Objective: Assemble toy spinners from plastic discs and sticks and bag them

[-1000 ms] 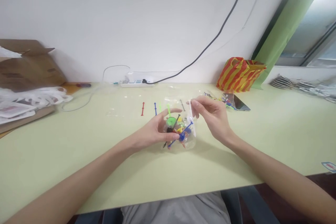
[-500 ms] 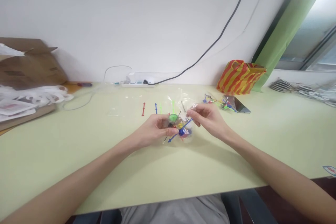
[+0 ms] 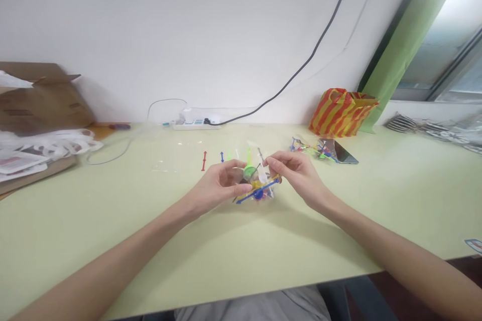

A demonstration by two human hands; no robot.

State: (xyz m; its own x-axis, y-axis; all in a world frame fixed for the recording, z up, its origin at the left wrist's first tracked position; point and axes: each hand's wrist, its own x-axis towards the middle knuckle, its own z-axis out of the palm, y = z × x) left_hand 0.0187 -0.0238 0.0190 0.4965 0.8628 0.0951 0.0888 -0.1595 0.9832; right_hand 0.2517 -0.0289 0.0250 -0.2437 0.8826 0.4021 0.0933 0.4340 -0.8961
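The fingers of my left hand are drawn in on the near-left side of a clear bag, thumb in front and the others behind, with room left in the curl of the palm. My right hand has its thumb and forefinger narrow, almost tip to tip, at the bag's far right edge; whether they grip the film or only brush it, I cannot tell.

The bag sits between my two hands, in front of me and over the table. Through the film I see a blue arrow with a round hub, slanting up toward my right, a green disc nearer my left fingers, some yellow, and a white piece.

What has changed in the last second: the blue arrow lies flatter than it did, my left thumb has slid back off it, and my right hand has come lower and closer to the left. I take this to mean that the bag is being worked and turned about, its pieces shifting inside.

Beyond my hands, the red arrow and a small blue one lie on the table where they were, a grey one farther right. Another bag of coloured pieces rests by the phone, untouched by either hand
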